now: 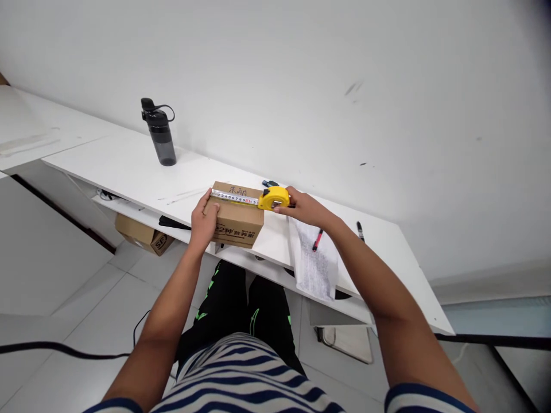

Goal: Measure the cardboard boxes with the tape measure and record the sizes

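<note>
A small brown cardboard box [239, 217] with black printing and handwriting on its top sits on the white desk. Across its top lies the extended blade of a yellow tape measure [274, 198], numbers facing up. My left hand [204, 222] grips the box's left end, thumb on the top face and fingers at the blade's tip. At the box's right edge, my right hand [303, 207] is closed around the tape measure's case. Its lower fingers are partly hidden. Behind the case lies a small dark blue object [270, 183] that I cannot make out.
A dark water bottle [162, 137] stands at the back left of the desk [116, 158]. To the right lie a scribbled paper sheet [316, 267], a red and black pen [317, 240] and a black marker [360, 231]. Another carton [138, 232] is below the desk.
</note>
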{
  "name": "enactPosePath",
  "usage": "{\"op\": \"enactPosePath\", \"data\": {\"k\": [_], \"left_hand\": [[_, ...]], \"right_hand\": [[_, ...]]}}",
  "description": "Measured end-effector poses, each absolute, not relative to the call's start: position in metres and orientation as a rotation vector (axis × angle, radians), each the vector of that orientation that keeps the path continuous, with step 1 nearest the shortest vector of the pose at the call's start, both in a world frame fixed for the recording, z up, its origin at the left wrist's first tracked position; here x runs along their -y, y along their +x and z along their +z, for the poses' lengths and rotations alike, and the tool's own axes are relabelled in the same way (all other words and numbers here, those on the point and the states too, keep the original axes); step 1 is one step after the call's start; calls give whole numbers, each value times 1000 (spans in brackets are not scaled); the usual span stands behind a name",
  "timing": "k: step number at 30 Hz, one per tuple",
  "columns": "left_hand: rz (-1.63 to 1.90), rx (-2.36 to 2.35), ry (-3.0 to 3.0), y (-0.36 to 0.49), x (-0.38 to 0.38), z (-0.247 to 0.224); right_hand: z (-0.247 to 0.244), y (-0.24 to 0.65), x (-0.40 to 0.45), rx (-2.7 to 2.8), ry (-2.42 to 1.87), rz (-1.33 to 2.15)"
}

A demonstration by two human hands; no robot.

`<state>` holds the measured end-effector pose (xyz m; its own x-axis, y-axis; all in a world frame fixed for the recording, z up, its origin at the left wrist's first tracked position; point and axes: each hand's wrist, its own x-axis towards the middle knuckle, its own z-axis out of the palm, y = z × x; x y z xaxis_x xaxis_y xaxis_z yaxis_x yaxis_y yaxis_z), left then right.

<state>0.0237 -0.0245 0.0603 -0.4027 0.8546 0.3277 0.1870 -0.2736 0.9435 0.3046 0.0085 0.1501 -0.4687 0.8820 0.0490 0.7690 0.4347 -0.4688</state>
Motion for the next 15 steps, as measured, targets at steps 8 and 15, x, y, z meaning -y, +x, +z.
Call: {"op": "enactPosePath", "data": {"k": [8, 15], "left_hand": [[1709, -1481, 1302, 20, 23, 55], [1705, -1438, 1384, 28, 19, 55]], "right_hand": [[145, 314, -4, 2302, -1380, 596], [152, 214, -26, 2502, -1233, 312]]}}
